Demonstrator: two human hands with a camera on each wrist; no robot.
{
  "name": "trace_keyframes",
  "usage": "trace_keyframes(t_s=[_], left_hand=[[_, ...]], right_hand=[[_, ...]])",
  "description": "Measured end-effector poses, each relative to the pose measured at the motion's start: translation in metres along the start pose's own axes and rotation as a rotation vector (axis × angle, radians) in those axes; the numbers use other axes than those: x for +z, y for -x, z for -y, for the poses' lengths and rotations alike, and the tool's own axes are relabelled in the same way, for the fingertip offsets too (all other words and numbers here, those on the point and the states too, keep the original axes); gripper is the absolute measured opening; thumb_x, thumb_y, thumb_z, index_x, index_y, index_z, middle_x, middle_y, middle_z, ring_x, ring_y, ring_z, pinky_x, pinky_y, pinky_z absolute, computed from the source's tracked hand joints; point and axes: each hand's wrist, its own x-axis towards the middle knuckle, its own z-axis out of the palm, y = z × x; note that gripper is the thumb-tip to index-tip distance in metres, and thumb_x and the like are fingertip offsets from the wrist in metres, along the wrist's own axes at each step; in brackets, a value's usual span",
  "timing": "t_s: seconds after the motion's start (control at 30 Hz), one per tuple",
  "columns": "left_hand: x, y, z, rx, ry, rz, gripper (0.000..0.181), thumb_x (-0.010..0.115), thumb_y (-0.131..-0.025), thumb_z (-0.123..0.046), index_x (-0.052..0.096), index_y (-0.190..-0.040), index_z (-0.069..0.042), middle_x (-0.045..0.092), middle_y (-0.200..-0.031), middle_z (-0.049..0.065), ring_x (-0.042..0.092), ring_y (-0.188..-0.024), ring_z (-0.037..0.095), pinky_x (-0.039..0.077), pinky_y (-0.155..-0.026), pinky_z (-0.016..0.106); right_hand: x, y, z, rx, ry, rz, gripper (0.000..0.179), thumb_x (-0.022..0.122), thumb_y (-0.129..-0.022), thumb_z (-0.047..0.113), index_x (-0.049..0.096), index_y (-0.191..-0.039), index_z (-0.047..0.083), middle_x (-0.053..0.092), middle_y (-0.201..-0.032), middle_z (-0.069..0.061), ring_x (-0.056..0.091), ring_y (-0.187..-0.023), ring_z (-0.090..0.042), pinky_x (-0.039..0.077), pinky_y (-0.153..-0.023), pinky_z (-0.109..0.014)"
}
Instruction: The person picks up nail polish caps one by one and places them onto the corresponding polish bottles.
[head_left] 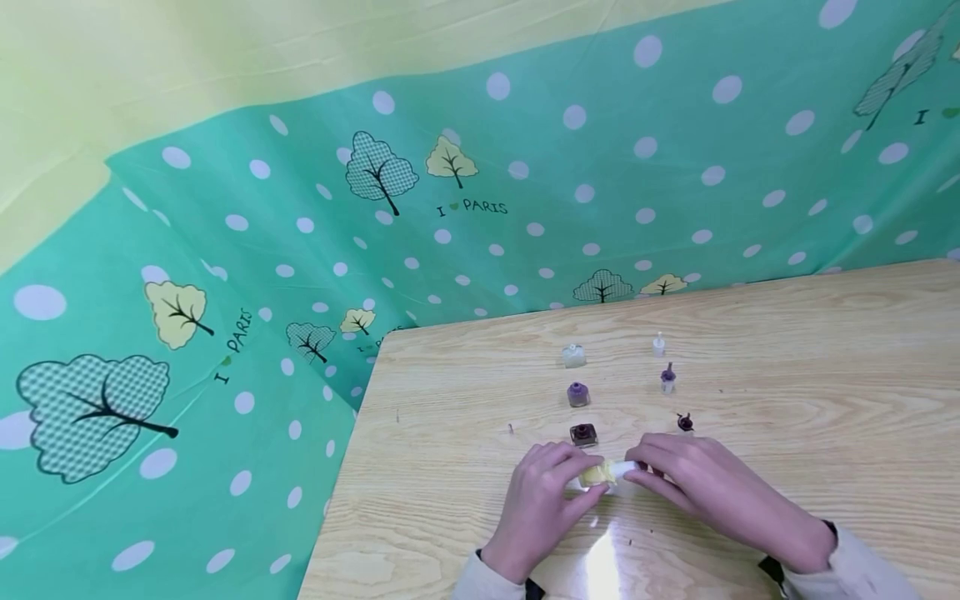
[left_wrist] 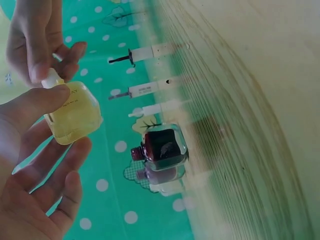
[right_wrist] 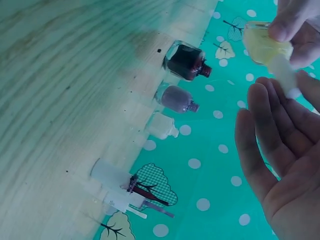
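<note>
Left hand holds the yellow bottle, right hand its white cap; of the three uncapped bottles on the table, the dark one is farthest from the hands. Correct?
No: the head view shows the dark bottle nearest, the whitish bottle farthest. The left hand does hold the yellow bottle, the right hand its white cap.

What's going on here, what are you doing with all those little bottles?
A person holds a yellow bottle in the left hand and pinches its white cap with the right hand. The cap is at the bottle's neck. Beyond the hands, a dark bottle, a purple bottle and a pale bottle stand capless in a row. Three brush caps stand beside them, brushes up.
</note>
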Motion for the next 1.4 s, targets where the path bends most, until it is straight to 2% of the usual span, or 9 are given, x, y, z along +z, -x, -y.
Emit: trace_keyframes(t_s=[0.17,0.33,0.43,0.6,0.77,0.93,1.07,1.17,1.4], left_hand=[[0.0003,0.0001,-0.0015,0.007,0.004,0.006,0.028,0.084,-0.079,-0.028,0.075,-0.103,-0.018,0.071,-0.096,-0.009,0.064,-0.084,0.002,0.046,-0.081,0.011],[0.0009,0.0007,-0.001,-0.01,0.001,0.017,0.028,0.084,-0.079,-0.029,0.075,-0.103,-0.018,0.071,-0.096,-0.009,0.065,-0.085,0.002,0.046,-0.08,0.011],[0.0024,0.0017,0.0006,-0.008,-0.006,0.012,0.028,0.084,-0.079,-0.029,0.075,-0.103,-0.018,0.071,-0.096,-0.01,0.065,-0.084,0.002,0.046,-0.079,0.011],[0.003,0.0024,0.0015,0.0,-0.005,0.002,0.028,0.084,-0.078,-0.029,0.075,-0.102,-0.018,0.071,-0.095,-0.01,0.064,-0.083,0.002,0.045,-0.079,0.01],[0.0012,0.0016,-0.0009,-0.004,0.001,0.01,0.027,0.083,-0.079,-0.029,0.075,-0.104,-0.018,0.071,-0.096,-0.01,0.064,-0.085,0.002,0.045,-0.08,0.011],[0.0002,0.0024,-0.0035,-0.01,0.001,0.028,0.027,0.082,-0.081,-0.03,0.075,-0.104,-0.019,0.071,-0.097,-0.01,0.065,-0.086,0.002,0.045,-0.081,0.011],[0.0014,0.0032,-0.0026,-0.017,-0.006,0.025,0.027,0.082,-0.08,-0.03,0.075,-0.104,-0.019,0.071,-0.097,-0.01,0.065,-0.086,0.002,0.046,-0.081,0.011],[0.0018,0.0037,-0.0009,-0.018,-0.009,0.017,0.027,0.082,-0.08,-0.03,0.075,-0.103,-0.018,0.072,-0.097,-0.009,0.065,-0.086,0.002,0.046,-0.082,0.012],[0.0029,0.0033,0.0012,-0.002,-0.017,-0.011,0.027,0.083,-0.078,-0.031,0.075,-0.102,-0.018,0.071,-0.095,-0.01,0.065,-0.084,0.002,0.045,-0.079,0.011]], right_hand=[[0.0018,-0.0019,0.0002,0.026,-0.019,0.014,0.019,0.07,-0.093,0.026,0.063,-0.075,0.029,0.047,-0.072,0.026,0.04,-0.063,0.011,0.042,-0.056,-0.017],[0.0023,0.0002,-0.0013,0.038,-0.045,0.028,0.008,0.07,-0.093,0.032,0.068,-0.094,0.024,0.058,-0.082,0.023,0.047,-0.068,0.009,0.045,-0.056,-0.018],[0.0038,0.0011,-0.0032,-0.029,-0.061,-0.004,0.019,0.076,-0.088,0.026,0.069,-0.104,0.02,0.064,-0.091,0.019,0.057,-0.075,0.005,0.051,-0.061,-0.018],[0.0067,-0.0001,-0.0045,-0.122,-0.055,-0.04,0.017,0.076,-0.085,0.016,0.07,-0.101,0.02,0.066,-0.092,0.016,0.062,-0.08,0.002,0.054,-0.067,-0.019],[0.008,-0.0014,-0.0025,-0.067,-0.04,-0.035,0.004,0.073,-0.09,0.022,0.07,-0.09,0.024,0.059,-0.081,0.024,0.055,-0.073,0.009,0.049,-0.061,-0.018],[0.0096,-0.002,-0.002,-0.048,-0.025,-0.045,0.014,0.072,-0.091,0.024,0.066,-0.079,0.028,0.053,-0.074,0.026,0.048,-0.067,0.011,0.045,-0.057,-0.016],[0.0093,-0.0011,-0.0014,-0.029,-0.038,-0.043,0.008,0.073,-0.09,0.03,0.068,-0.089,0.023,0.055,-0.076,0.024,0.045,-0.064,0.01,0.04,-0.054,-0.013],[0.008,-0.0001,-0.0016,-0.034,-0.043,-0.052,0.021,0.078,-0.085,0.033,0.069,-0.098,0.019,0.058,-0.08,0.021,0.047,-0.065,0.009,0.04,-0.054,-0.011],[0.0067,-0.0003,-0.0026,-0.075,-0.041,-0.059,0.022,0.082,-0.08,0.021,0.069,-0.097,0.023,0.062,-0.087,0.021,0.054,-0.072,0.008,0.047,-0.06,-0.014]])
